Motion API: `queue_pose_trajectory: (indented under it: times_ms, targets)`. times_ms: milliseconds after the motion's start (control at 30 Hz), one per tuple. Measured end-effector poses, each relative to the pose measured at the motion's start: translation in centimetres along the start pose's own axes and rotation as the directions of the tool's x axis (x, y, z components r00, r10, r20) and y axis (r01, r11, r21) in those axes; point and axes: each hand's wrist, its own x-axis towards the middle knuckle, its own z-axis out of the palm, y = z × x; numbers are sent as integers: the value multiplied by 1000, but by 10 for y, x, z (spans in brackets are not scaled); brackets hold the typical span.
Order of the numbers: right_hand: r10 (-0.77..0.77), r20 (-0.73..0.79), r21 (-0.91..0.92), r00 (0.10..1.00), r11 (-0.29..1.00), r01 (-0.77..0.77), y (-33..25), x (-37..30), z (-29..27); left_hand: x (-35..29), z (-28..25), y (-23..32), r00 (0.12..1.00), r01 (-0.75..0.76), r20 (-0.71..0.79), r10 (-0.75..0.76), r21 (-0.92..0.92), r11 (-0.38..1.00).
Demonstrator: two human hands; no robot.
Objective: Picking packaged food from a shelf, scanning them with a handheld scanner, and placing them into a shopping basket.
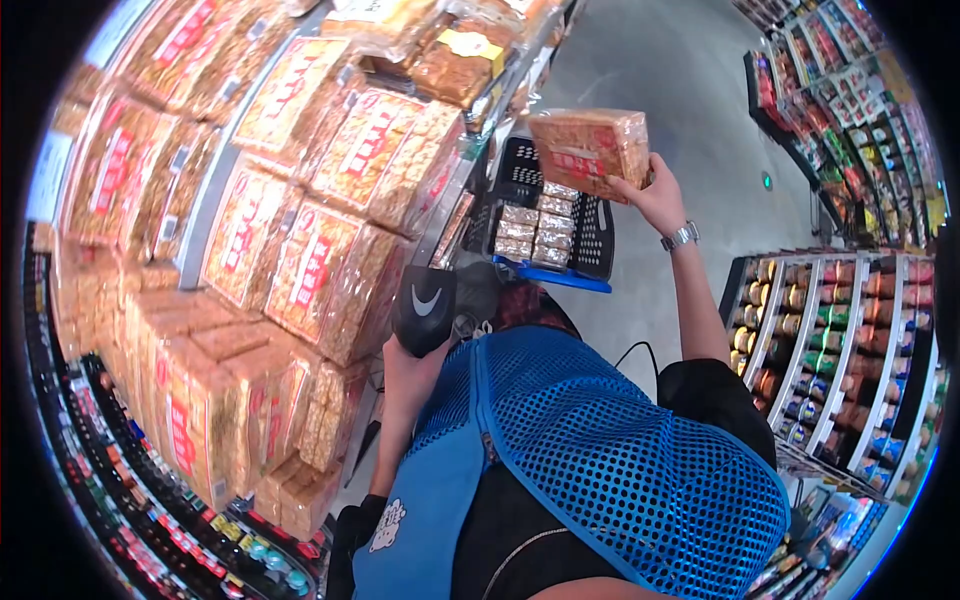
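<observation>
Head view: right hand, at two o'clock, clamps one end of a wrapped pack, which could tip from that lopsided grip; left hand, near eight, clasps a black device.

The right hand could pass rightward over grey floor; leftward, a shopping basket and stacked snack packs obstruct.
</observation>
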Motion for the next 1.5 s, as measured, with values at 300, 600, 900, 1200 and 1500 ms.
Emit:
queue_pose_trajectory:
  times_ms: [300,600,900,1200,1500]
  targets:
    - [11,169,-633,985,768,100,131,94,69,64,39,1,991,86,67,-118,364,927]
    - [-219,445,-393,868,824,409,280,202,242,87,87,-59,880,473,-183,-438,280,835]
    - [-1,567,-380,824,887,262,426,214,373,112,123,-88,693,702,-206,-690,408,583]
    - [338,676,-637,654,715,288,446,227,394,128,132,-116,633,765,-304,-712,385,516]
    - [-874,235,9,426,440,898,207,167,238,103,122,-92,794,602,-169,-584,351,717]
